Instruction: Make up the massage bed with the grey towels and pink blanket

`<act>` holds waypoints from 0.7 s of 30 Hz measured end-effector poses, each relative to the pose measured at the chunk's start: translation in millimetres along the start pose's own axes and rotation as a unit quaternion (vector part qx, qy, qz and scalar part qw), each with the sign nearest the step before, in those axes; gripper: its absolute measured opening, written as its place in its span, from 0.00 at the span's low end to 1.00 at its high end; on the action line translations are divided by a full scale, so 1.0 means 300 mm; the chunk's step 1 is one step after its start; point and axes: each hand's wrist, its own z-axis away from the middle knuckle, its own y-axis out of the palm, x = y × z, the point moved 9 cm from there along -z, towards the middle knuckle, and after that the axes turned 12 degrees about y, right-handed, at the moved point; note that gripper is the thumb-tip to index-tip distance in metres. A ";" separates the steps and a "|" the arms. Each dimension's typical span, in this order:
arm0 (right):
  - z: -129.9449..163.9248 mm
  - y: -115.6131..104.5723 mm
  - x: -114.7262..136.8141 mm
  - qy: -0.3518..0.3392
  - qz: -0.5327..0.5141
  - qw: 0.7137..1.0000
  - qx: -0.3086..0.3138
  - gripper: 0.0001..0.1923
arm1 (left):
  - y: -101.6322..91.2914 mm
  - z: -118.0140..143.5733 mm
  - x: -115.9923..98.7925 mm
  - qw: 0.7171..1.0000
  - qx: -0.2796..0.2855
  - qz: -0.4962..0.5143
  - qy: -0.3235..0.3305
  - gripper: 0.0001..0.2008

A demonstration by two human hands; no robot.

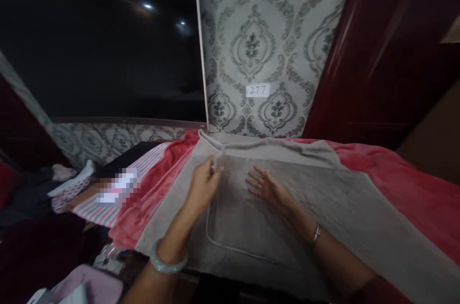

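A soft grey cloth [323, 203] with light piped edging is spread out before me, its far side folded over in a paler strip. My left hand [206, 182], with a pale bangle on the wrist, is closed on the piped edge of this cloth near its far left part. My right hand [271, 189] hovers over or rests on the middle of the cloth, fingers spread, holding nothing; whether it touches cannot be made out. Beneath the grey cloth lies a red-pink plush blanket [381, 165], showing on both sides.
A large dark television screen [108, 55] stands behind on the left, against patterned wallpaper [283, 45] bearing a paper marked 277 [258, 90]. Striped fabric [147, 163] and piled clothes [28, 189] are at left. A pink tray-like object [89, 285] is lower left. A dark red glossy panel [373, 55] rises at right.
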 end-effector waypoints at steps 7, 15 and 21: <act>0.143 -0.278 -0.061 0.013 -0.001 0.996 -0.087 0.46 | 0.625 0.309 -0.269 0.882 0.396 -0.135 0.215 0.13; 0.118 -0.339 -0.087 -0.014 -0.064 0.985 -0.158 0.36 | 0.680 0.404 -0.245 0.856 0.417 -0.200 0.232 0.16; 0.053 -0.484 0.026 -0.057 -0.074 0.969 -0.231 0.37 | 0.701 0.337 -0.326 0.874 0.313 -0.228 0.293 0.12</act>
